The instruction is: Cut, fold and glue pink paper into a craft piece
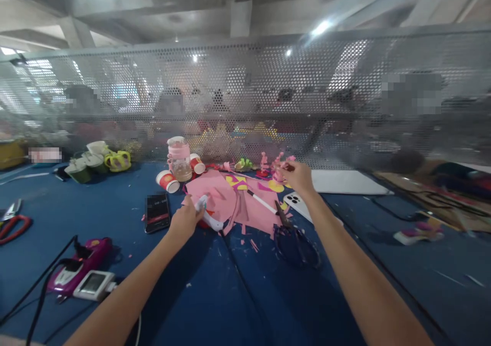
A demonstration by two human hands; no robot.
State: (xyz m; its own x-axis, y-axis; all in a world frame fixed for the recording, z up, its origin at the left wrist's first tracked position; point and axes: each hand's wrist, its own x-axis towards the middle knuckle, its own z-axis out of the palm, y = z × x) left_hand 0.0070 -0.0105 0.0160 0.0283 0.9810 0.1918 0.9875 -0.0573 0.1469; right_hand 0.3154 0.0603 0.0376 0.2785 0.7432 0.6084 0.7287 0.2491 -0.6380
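My left hand [184, 217] is closed around a white glue gun [212, 222], whose black cord trails down the table. Further out, my right hand [297, 176] pinches at a pink paper decoration [280, 168]; its fingers partly hide it. Pink paper sheets [255, 217] lie between the hands, with a white marker [263, 202] and a yellow-and-purple paper piece [237, 182] on top. Dark-handled scissors [297, 246] rest below the right hand, their blades against the sheets. Another small pink paper figure [263, 164] stands on a red base left of the right hand.
A glass jar [180, 164] stands between red paper cups [168, 181]. Phones lie at left [157, 213] and under the right forearm [298, 204]. A purple power strip [80, 266] with cords and red-handled scissors [15, 228] are on the left. Perforated metal screen [245, 95] closes the back.
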